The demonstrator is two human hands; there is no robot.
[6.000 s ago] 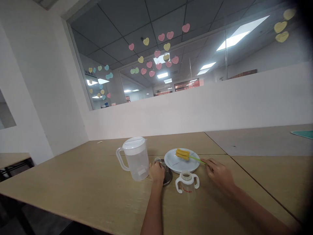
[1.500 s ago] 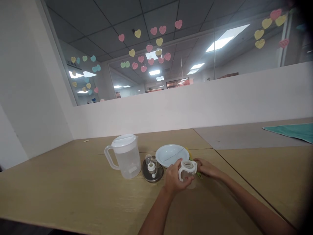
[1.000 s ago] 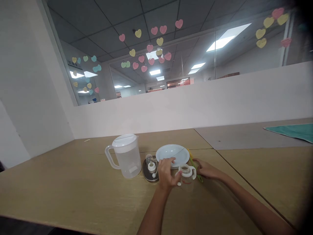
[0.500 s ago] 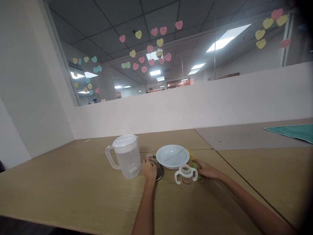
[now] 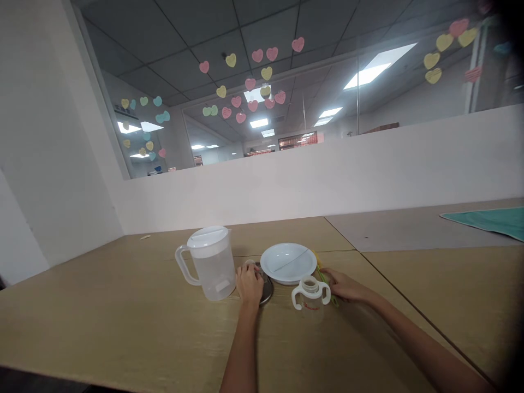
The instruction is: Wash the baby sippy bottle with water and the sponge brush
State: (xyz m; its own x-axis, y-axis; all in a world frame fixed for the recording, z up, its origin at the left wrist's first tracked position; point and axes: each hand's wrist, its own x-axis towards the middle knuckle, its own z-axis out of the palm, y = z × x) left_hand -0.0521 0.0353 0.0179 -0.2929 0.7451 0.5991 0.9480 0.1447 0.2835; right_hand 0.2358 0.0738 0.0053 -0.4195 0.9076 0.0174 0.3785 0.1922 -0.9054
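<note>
My left hand (image 5: 249,284) is closed around a small clear plastic piece (image 5: 250,262), mostly hidden by the fingers. That piece is over a dark round metal dish (image 5: 267,292). A clear baby bottle (image 5: 311,305) with a white two-handled collar stands upright and uncapped between my hands. To its right, my right hand (image 5: 344,285) has its fingers on a thin brush with a green handle (image 5: 322,273) and a yellow end. Behind the bottle sits a white round plate (image 5: 289,262) with a thin pale stick (image 5: 291,258) across it.
A translucent lidded pitcher (image 5: 213,267) stands just left of my left hand. A teal cloth (image 5: 491,222) lies at the far right of the wooden table (image 5: 123,322). Beyond the table is a white low wall (image 5: 254,191) below a window.
My left hand has shifted slightly, its fingers now covering more of the clear piece. My right hand stays at the brush. The view has tilted a little.
</note>
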